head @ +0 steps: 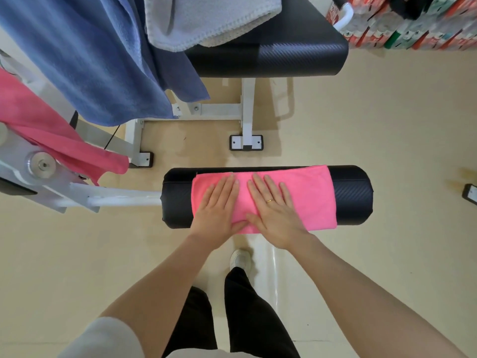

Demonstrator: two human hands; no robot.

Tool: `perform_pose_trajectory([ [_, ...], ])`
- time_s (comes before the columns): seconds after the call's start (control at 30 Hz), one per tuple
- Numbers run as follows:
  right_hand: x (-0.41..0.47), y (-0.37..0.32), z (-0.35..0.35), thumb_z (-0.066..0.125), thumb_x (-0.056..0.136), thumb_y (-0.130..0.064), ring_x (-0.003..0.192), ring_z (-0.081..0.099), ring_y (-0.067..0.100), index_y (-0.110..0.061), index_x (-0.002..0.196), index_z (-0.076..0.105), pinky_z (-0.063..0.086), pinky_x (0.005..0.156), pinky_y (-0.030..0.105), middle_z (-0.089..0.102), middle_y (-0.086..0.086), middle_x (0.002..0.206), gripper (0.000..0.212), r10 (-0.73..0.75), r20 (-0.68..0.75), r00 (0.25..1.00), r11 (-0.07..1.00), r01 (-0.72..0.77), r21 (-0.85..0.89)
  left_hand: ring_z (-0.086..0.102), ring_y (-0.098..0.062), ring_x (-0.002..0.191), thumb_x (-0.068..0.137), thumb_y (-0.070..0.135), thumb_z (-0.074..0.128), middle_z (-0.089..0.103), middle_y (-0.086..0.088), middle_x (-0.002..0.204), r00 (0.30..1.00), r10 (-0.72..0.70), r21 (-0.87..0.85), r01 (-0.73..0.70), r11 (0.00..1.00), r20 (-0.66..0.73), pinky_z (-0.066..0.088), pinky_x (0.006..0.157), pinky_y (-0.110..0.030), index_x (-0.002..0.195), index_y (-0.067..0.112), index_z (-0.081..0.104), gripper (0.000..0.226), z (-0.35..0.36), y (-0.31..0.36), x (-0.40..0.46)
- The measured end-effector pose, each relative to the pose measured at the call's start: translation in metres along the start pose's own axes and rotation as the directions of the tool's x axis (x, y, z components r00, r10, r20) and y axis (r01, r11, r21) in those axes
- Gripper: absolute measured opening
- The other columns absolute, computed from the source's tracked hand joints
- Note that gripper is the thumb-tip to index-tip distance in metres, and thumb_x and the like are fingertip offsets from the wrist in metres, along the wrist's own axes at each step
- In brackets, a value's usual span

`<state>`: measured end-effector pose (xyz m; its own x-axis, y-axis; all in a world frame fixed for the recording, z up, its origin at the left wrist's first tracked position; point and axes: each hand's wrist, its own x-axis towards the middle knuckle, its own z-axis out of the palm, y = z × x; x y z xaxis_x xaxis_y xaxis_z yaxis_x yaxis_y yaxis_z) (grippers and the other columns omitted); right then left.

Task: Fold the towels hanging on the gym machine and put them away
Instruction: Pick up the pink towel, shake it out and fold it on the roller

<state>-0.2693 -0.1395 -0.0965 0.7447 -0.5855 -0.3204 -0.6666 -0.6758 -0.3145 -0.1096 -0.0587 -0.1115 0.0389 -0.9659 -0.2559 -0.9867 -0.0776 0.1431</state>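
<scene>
While both hands lie flat on it, a folded pink towel [296, 192] sits draped over the black padded roller [353, 195] of the gym machine. Left hand [219, 205]: fingers straight and together, palm down on the towel's left part, grasping nothing. Right hand [276, 210]: fingers straight and slightly spread, palm down near the towel's middle, a gold ring [269, 201] on one finger; thumbs of the two hands nearly meet at the near edge. White arm [124, 198] of the machine carries the roller from the left. Second pink towel [51, 130] hangs on the frame at far left, a blue towel [90, 60] hangs above it, and a grey towel [206, 19] lies on the black bench pad [296, 55]. Below: black trousers, one white shoe [240, 259], beige floor [387, 125].
</scene>
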Motion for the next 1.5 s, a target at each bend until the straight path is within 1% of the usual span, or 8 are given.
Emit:
perform_pose_trajectory([
  [0.17,-0.018,0.049,-0.008,-0.006,0.080,-0.062,0.138,-0.029,0.014,-0.029,0.141,-0.024,-0.030,0.106,0.033,-0.033,-0.012,0.146,0.072,0.314,-0.044,0.948,0.949,-0.314,0.010,0.044,-0.035,0.130,0.050,0.070,0.070,0.041,-0.020,0.144,0.999,-0.002,0.068,-0.002,0.998,0.047,0.015,0.110,-0.041,0.141,0.003,0.025,0.121,-0.009,-0.012,0.002],
  [0.33,-0.039,0.079,-0.025,0.028,0.096,-0.050,0.146,-0.004,0.024,-0.014,0.150,0.003,0.001,0.117,0.044,-0.003,0.004,0.159,0.069,0.635,-0.056,0.770,0.768,-0.622,0.156,0.042,-0.035,0.132,0.037,0.059,0.082,0.039,-0.020,0.145,0.996,-0.049,0.076,0.043,0.996,0.069,0.015,0.112,-0.042,0.141,0.006,0.022,0.132,-0.012,-0.009,0.003],
  [0.47,-0.043,0.067,-0.042,0.054,0.090,-0.034,0.126,0.039,0.032,-0.008,0.138,0.034,0.040,0.093,0.045,0.039,0.012,0.141,0.058,0.654,-0.188,0.732,0.755,-0.619,0.217,0.004,-0.030,0.146,0.064,0.058,0.070,0.002,-0.015,0.157,0.989,-0.098,0.037,0.095,0.995,0.108,-0.005,0.115,-0.039,0.147,0.011,-0.009,0.124,-0.021,0.004,0.006],
  [0.6,-0.038,0.059,-0.044,0.062,0.085,-0.026,0.108,0.054,0.036,-0.006,0.121,0.044,0.046,0.077,0.043,0.049,0.014,0.122,0.045,0.804,-0.072,0.591,0.542,-0.676,0.499,-0.016,-0.030,0.144,0.083,0.056,0.051,-0.019,-0.013,0.155,0.974,-0.163,-0.021,0.169,0.985,0.157,-0.009,0.115,-0.040,0.147,0.014,-0.014,0.100,-0.033,0.028,0.011],
  [0.77,-0.032,0.062,-0.045,0.064,0.082,-0.021,0.102,0.057,0.035,-0.005,0.117,0.042,0.047,0.082,0.041,0.059,0.012,0.103,0.044,0.865,0.083,0.495,0.318,-0.669,0.672,0.041,-0.031,0.114,0.071,0.045,0.070,0.035,-0.016,0.136,0.997,0.063,0.040,-0.062,0.997,-0.033,0.044,0.092,-0.042,0.143,0.023,0.029,0.085,-0.039,0.052,0.016],
  [1.2,-0.049,0.046,-0.081,0.065,0.080,-0.003,0.089,0.062,0.024,-0.010,0.106,0.060,0.049,0.070,0.031,0.066,0.007,0.099,0.028,0.555,0.231,0.799,0.171,-0.382,0.908,0.047,-0.029,0.102,0.076,0.041,0.070,0.025,-0.016,0.135,0.966,-0.133,0.029,0.130,0.991,0.224,0.041,0.067,-0.034,0.148,0.024,-0.011,0.109,-0.043,0.072,0.046],
  [1.33,-0.049,0.014,-0.100,0.057,0.079,0.006,0.079,0.060,0.012,-0.030,0.103,0.056,0.050,0.069,0.026,0.064,0.000,0.089,0.043,0.329,0.141,0.934,0.313,-0.248,0.917,0.051,-0.031,0.103,0.077,0.034,0.069,0.026,-0.017,0.136,0.963,-0.113,-0.047,0.128,0.991,0.245,0.046,0.075,-0.038,0.149,0.022,-0.005,0.104,-0.046,0.066,0.045],
  [1.5,-0.027,-0.041,-0.086,0.063,0.078,-0.004,0.092,0.063,0.010,-0.027,0.135,0.041,0.053,0.083,0.026,0.064,-0.002,0.107,0.065,0.265,0.095,0.960,0.434,-0.207,0.877,0.044,-0.029,0.119,0.087,0.030,0.042,0.043,-0.015,0.129,0.967,0.051,-0.538,0.095,0.837,0.249,0.036,0.103,-0.035,0.137,0.010,0.034,0.055,-0.052,0.033,0.027],
])
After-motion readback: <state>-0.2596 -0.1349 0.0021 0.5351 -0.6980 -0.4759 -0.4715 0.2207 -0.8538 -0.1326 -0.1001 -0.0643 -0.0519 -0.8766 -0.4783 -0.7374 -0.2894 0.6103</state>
